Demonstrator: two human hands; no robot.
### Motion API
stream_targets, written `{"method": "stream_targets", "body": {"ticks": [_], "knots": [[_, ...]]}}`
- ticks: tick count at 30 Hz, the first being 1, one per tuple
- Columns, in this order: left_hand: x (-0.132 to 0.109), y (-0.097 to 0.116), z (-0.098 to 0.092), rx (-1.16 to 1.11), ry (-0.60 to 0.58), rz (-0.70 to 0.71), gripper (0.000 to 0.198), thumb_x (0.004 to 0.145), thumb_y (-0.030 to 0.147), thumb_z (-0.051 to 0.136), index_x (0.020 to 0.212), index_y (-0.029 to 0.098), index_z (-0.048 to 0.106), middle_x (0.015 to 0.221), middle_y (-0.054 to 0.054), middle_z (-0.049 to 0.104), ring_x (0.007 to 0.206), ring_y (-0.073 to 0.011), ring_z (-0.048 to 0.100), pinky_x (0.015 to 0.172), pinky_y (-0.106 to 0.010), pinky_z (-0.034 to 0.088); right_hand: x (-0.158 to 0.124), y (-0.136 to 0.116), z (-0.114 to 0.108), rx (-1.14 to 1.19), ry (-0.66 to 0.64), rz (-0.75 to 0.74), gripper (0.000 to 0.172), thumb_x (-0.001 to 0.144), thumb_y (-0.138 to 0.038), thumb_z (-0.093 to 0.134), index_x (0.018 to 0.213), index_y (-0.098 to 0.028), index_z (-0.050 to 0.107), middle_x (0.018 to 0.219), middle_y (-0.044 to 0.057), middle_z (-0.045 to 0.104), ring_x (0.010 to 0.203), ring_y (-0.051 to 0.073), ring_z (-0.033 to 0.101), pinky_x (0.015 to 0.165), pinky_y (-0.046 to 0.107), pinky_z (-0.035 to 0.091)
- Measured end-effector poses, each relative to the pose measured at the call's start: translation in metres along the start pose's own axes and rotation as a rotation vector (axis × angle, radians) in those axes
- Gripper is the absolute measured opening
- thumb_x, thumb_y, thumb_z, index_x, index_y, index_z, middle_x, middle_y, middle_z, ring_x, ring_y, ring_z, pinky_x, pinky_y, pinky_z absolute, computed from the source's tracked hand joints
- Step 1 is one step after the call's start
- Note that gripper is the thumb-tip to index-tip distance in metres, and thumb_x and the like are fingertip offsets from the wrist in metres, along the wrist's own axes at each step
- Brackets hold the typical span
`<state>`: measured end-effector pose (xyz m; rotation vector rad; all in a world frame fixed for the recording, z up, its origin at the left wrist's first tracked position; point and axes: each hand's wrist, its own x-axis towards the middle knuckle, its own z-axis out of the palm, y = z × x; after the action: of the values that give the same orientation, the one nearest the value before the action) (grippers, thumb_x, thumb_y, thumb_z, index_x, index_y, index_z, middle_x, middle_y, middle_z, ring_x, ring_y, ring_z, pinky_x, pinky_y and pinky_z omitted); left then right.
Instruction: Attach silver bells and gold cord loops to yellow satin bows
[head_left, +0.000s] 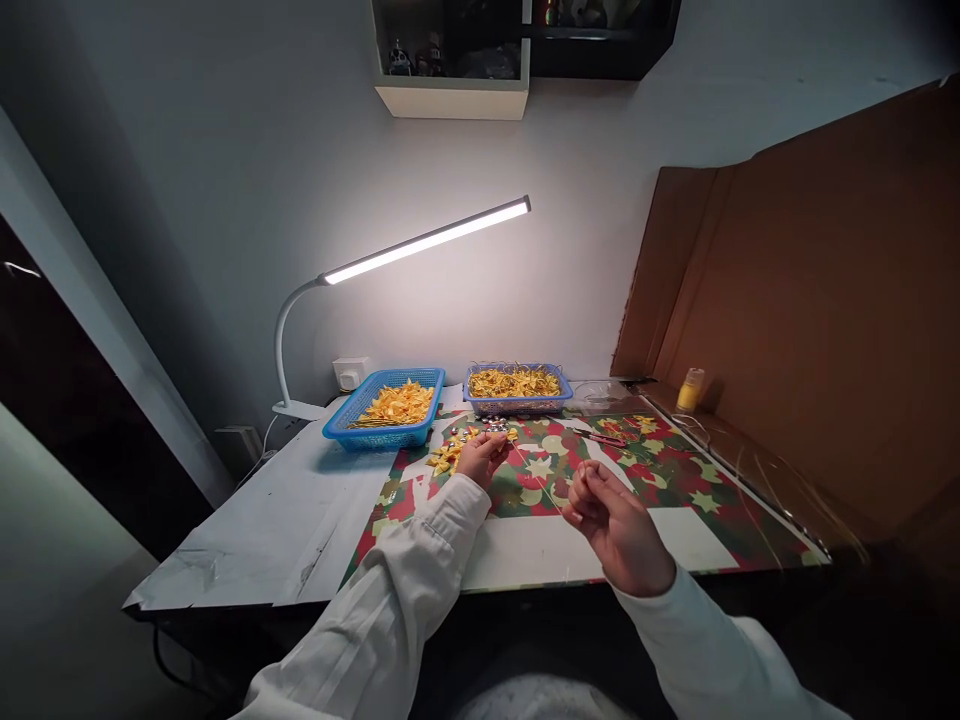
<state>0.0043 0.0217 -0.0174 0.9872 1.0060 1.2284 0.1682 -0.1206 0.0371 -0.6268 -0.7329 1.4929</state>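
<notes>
My left hand [482, 457] rests on the patterned mat [660, 490], fingers curled in a pinch beside a small heap of yellow folded pieces [444, 457] and a few small dark beads [495, 427]. My right hand [616, 525] is raised over the mat's near edge with its fingers closed. A thin thread [538, 482] runs between the two hands. What each pinch holds beyond the thread is too small to name.
Two blue baskets of yellow pieces stand at the back: one on the left [386, 405], one on the right [516, 386]. A lit desk lamp [420, 243] arches above. Red scissors [600, 437] lie on the mat. A yellow bottle [690, 389] and cardboard [810, 300] stand at right.
</notes>
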Motion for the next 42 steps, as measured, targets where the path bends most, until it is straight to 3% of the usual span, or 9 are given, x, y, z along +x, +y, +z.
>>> {"method": "stream_targets", "body": {"ticks": [8, 12, 17, 20, 22, 26, 36, 42], "knots": [[0.002, -0.004, -0.002, 0.03, -0.024, 0.177, 0.032, 0.086, 0.03, 0.053, 0.114, 0.015, 0.053, 0.114, -0.009, 0.057, 0.096, -0.0203, 0.058, 0.08, -0.041, 0.051, 0.036, 0.003, -0.024, 0.022, 0.035, 0.087, 0.038, 0.065, -0.031, 0.071, 0.057, -0.019, 0.035, 0.052, -0.008, 0.026, 0.045, 0.006, 0.023, 0.042, 0.019, 0.025], [0.001, -0.008, -0.002, 0.1, -0.064, 0.25, 0.03, 0.086, 0.03, 0.053, 0.112, 0.014, 0.054, 0.11, -0.008, 0.058, 0.092, -0.019, 0.059, 0.077, -0.039, 0.052, 0.064, 0.017, -0.018, 0.034, 0.069, 0.082, 0.031, 0.07, -0.027, 0.067, 0.06, -0.019, 0.039, 0.052, -0.008, 0.035, 0.045, 0.006, 0.03, 0.042, 0.018, 0.027], [-0.004, -0.008, 0.001, 0.181, -0.095, 0.355, 0.021, 0.086, 0.028, 0.054, 0.098, 0.012, 0.059, 0.095, -0.005, 0.062, 0.081, -0.0151, 0.061, 0.071, -0.034, 0.052, 0.09, 0.038, -0.006, 0.013, 0.121, 0.105, 0.026, 0.084, -0.025, 0.055, 0.063, -0.017, 0.043, 0.051, -0.009, 0.035, 0.041, 0.004, 0.03, 0.04, 0.017, 0.029], [-0.009, -0.005, 0.005, 0.195, -0.091, 0.422, 0.014, 0.079, 0.026, 0.062, 0.08, 0.011, 0.06, 0.079, -0.002, 0.063, 0.072, -0.013, 0.06, 0.069, -0.031, 0.051, 0.1, 0.047, -0.004, -0.027, 0.138, 0.125, 0.018, 0.09, -0.029, 0.05, 0.082, -0.013, 0.054, 0.065, -0.004, 0.051, 0.048, 0.005, 0.044, 0.044, 0.018, 0.039], [-0.012, -0.003, 0.008, 0.195, -0.076, 0.461, 0.016, 0.072, 0.027, 0.069, 0.07, 0.013, 0.061, 0.073, -0.001, 0.065, 0.069, -0.0132, 0.06, 0.068, -0.029, 0.049, 0.103, 0.052, -0.004, -0.061, 0.133, 0.148, 0.019, 0.09, -0.03, 0.051, 0.097, -0.012, 0.056, 0.084, 0.001, 0.059, 0.063, 0.009, 0.056, 0.055, 0.023, 0.049], [-0.017, -0.002, 0.011, 0.221, -0.035, 0.515, 0.017, 0.064, 0.03, 0.072, 0.065, 0.015, 0.063, 0.07, -0.004, 0.068, 0.066, -0.015, 0.061, 0.065, -0.027, 0.048, 0.106, 0.056, -0.008, -0.132, 0.122, 0.205, 0.027, 0.089, -0.029, 0.053, 0.112, -0.014, 0.054, 0.109, 0.007, 0.058, 0.09, 0.017, 0.06, 0.075, 0.036, 0.053], [-0.024, 0.004, 0.01, 0.33, 0.012, 0.551, 0.011, 0.064, 0.026, 0.07, 0.062, 0.018, 0.065, 0.071, -0.003, 0.068, 0.069, -0.0166, 0.06, 0.064, -0.027, 0.045, 0.105, 0.061, -0.015, -0.318, 0.116, 0.248, 0.03, 0.089, -0.03, 0.053, 0.115, -0.015, 0.053, 0.113, 0.008, 0.057, 0.095, 0.019, 0.059, 0.08, 0.039, 0.051], [-0.018, 0.003, 0.007, 0.303, -0.047, 0.428, 0.018, 0.062, 0.026, 0.075, 0.059, 0.016, 0.06, 0.057, 0.002, 0.06, 0.057, -0.0116, 0.054, 0.057, -0.024, 0.043, 0.11, 0.051, -0.02, -0.456, 0.059, 0.24, 0.029, 0.089, -0.03, 0.053, 0.114, -0.015, 0.053, 0.112, 0.008, 0.057, 0.094, 0.019, 0.059, 0.079, 0.039, 0.052]]}}
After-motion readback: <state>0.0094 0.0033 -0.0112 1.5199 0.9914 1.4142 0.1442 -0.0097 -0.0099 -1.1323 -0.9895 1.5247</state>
